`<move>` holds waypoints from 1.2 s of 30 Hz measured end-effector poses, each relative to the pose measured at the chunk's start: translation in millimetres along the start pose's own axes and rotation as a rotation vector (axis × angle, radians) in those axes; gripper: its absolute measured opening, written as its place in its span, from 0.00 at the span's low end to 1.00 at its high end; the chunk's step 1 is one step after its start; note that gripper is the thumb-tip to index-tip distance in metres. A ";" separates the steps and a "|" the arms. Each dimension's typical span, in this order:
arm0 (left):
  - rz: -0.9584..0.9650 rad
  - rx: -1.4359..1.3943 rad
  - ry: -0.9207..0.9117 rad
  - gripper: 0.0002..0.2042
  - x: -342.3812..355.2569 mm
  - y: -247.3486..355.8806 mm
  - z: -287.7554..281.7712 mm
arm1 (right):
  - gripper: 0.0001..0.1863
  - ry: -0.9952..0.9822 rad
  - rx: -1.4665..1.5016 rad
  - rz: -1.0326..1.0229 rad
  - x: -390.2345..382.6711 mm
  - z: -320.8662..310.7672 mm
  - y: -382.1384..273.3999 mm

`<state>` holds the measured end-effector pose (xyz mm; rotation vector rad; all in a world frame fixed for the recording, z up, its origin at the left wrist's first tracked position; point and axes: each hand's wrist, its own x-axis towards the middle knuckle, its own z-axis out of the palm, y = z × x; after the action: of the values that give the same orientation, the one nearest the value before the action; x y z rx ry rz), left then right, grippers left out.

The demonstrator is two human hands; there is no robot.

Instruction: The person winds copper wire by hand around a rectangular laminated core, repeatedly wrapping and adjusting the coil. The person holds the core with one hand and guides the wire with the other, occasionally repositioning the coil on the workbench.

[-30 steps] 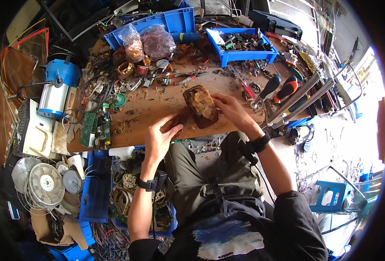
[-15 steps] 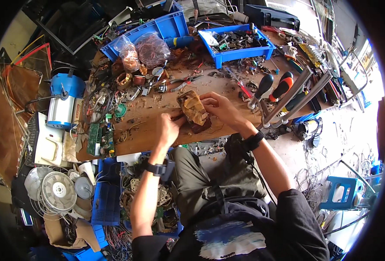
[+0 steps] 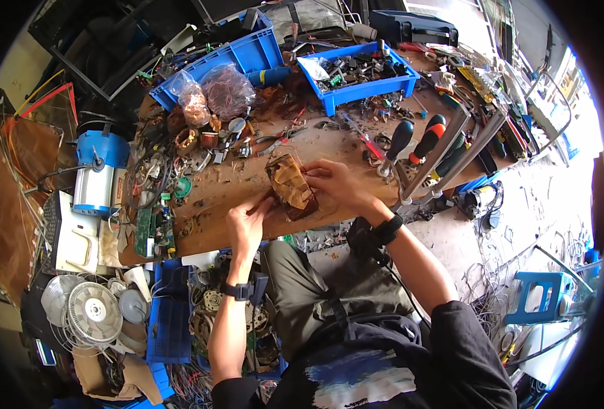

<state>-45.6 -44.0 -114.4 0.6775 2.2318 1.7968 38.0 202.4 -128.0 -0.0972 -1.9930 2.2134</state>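
A blocky wire coil [image 3: 289,185] in torn, creased brown paper is tilted over the workbench's near edge, its lower end dark reddish-brown. My left hand [image 3: 246,221] has its thumb and fingers closed at the coil's lower left side. At its upper right edge, the fingers of my right hand [image 3: 339,184] are bent together in a pinch. Thin strands of wire show beside the coil, but whether the right fingertips hold a strand or the paper is too small to tell. Beyond the coil lie red-handled pliers [image 3: 269,144].
The wooden workbench [image 3: 213,204] is littered with scraps. A blue tray [image 3: 370,97] of small parts and bags of copper wire [image 3: 228,92] stand at the back. Screwdrivers [image 3: 401,140] stand by an upright metal frame [image 3: 445,157] on the right. A fan [image 3: 94,311] sits lower left.
The view has shifted a little. Both hands and the coil sit slightly farther left and lower in the picture. My left hand has turned, its fingers now reaching up to the coil.
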 end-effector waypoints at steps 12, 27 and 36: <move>0.036 -0.065 0.000 0.11 12.4 -16.1 20.9 | 0.19 0.200 -0.074 -0.050 -2.8 -6.3 -20.0; 0.394 -0.091 0.162 0.29 -6.5 39.9 -21.8 | 0.18 0.225 -0.490 -0.537 18.9 110.2 -122.1; 0.290 -0.256 -0.019 0.25 -45.5 7.0 -49.2 | 0.19 0.135 -0.533 -0.212 -10.3 124.4 -81.5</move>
<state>-25.2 -106.9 -101.6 0.9974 1.9211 2.1496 34.9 86.6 -34.2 -0.0898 -2.3329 1.4683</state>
